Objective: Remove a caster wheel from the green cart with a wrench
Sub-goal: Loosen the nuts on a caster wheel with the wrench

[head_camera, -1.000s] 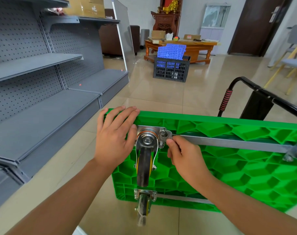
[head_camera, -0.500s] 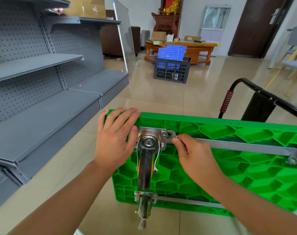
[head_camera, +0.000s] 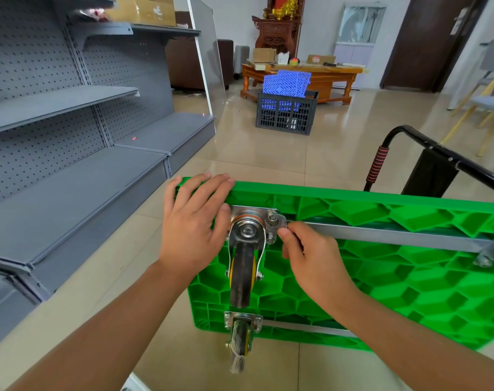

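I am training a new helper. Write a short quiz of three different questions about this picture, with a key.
1. True or false: the left hand lies flat on the green cart.
2. What does the right hand touch: A) the handle, B) the caster wheel's plate, C) the crate?
3. How many caster wheels show fully at the cart's left end?

Key: 1 true; 2 B; 3 two.

Left hand (head_camera: 193,227) and right hand (head_camera: 310,256) bare, no gloves, rings or watch; both forearms uncovered, no sleeves in view.
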Motion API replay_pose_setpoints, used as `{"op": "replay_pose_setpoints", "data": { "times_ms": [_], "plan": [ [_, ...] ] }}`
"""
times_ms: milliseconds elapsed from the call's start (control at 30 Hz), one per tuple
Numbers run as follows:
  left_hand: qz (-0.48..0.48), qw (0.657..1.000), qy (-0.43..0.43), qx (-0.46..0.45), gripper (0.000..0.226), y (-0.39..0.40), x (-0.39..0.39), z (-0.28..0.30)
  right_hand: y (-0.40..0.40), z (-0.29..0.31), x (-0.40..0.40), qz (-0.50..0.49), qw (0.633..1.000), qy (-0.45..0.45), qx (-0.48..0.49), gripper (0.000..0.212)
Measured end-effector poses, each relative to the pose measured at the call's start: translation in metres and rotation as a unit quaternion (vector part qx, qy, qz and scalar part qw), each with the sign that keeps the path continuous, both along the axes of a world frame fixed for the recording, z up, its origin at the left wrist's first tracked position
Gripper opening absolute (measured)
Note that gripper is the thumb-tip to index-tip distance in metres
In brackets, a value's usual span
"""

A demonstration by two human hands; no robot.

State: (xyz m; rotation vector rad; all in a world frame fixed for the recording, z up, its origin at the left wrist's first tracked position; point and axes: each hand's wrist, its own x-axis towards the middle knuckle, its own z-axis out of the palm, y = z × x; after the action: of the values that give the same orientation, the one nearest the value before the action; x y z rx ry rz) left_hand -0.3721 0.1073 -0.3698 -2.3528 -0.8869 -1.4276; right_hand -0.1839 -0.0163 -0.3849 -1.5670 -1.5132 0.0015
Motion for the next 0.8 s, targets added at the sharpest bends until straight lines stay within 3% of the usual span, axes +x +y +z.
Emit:
{"op": "replay_pose_setpoints", "data": {
  "times_ms": [100,300,467,667,800],
  "plan": [
    [0.000,1.000,0.002,-0.001,0.038,0.000,0.000,0.001,0.006,-0.005,-0.003,-0.009,0.998,0.045,-0.031,0.032],
    [0.000,1.000,-0.001,0.003,0.038,0.000,0.001,0.001,0.004,-0.003,-0.023,-0.002,0.970,0.235,-0.067,0.023],
    [-0.004,1.000,-0.001,0.001,0.038,0.000,0.001,0.002,0.004,0.000,-0.025,-0.013,0.965,0.249,-0.083,0.024],
    [-0.005,1.000,0.003,-0.002,0.038,0.000,0.000,0.002,0.004,0.015,-0.004,-0.056,0.996,-0.015,-0.072,0.031],
    [-0.003,1.000,0.002,0.004,0.038,-0.001,0.000,0.002,0.001,0.036,0.004,-0.108,0.956,-0.268,-0.059,0.027]
  ]
}}
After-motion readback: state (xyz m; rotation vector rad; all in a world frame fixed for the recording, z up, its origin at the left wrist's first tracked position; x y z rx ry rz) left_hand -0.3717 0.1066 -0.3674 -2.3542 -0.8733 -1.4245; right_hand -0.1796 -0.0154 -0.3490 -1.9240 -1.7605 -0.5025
